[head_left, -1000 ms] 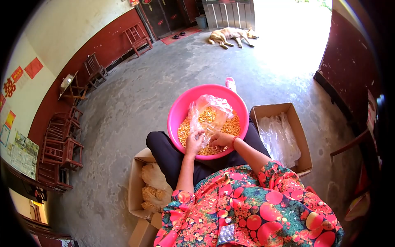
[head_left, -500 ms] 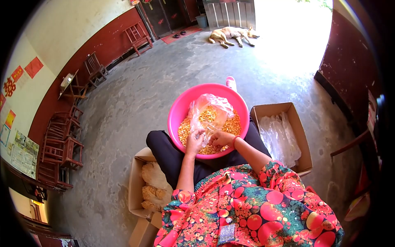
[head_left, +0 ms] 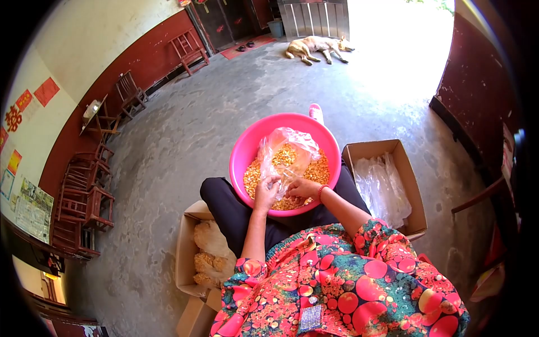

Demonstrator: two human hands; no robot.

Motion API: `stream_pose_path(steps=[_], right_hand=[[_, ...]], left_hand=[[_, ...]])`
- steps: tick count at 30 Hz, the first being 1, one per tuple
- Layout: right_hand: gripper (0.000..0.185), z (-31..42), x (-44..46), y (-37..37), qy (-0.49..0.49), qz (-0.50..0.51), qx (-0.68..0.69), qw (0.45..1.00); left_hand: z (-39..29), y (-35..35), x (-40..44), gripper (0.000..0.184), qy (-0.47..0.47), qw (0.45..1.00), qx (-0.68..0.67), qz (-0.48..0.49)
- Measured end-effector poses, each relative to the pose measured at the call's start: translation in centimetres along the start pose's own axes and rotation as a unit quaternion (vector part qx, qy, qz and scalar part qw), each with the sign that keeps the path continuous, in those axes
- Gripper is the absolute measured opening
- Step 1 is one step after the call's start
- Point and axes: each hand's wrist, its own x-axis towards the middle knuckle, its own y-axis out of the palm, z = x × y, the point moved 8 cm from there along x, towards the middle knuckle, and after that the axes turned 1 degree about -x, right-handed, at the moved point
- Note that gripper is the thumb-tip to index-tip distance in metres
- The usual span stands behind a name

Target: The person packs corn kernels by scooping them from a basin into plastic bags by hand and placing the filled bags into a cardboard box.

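Observation:
A pink basin point(head_left: 242, 147) rests on my lap, holding loose yellow-orange corn kernels point(head_left: 318, 169). Inside it lies a clear plastic bag point(head_left: 292, 138) with kernels showing in it or through it. My left hand point(head_left: 266, 191) pinches the near edge of the bag over the front of the basin. Close beside it, my right hand point(head_left: 302, 189) has its fingers curled at the same edge of the bag; its fingertips are partly hidden, and a red bracelet circles the wrist.
On my right stands a cardboard box point(head_left: 414, 194) of clear plastic bags point(head_left: 383, 188). Another cardboard box point(head_left: 185, 250) at my left holds filled bags point(head_left: 209, 263). A dog point(head_left: 317, 48) lies near the bright doorway. Wooden chairs point(head_left: 90, 208) line the left wall.
My right hand's fingers shift slightly at the bag's edge. Otherwise the bag, basin and left hand stay nearly as they were.

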Motion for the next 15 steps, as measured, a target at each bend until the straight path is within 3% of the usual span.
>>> stream_pose_path(steps=[15], right_hand=[[0.017,0.54,-0.47,-0.41,0.002,-0.028,-0.027,0.999]], left_hand=[[0.19,0.04,0.19,0.021,0.006,1.000,-0.003,0.011]])
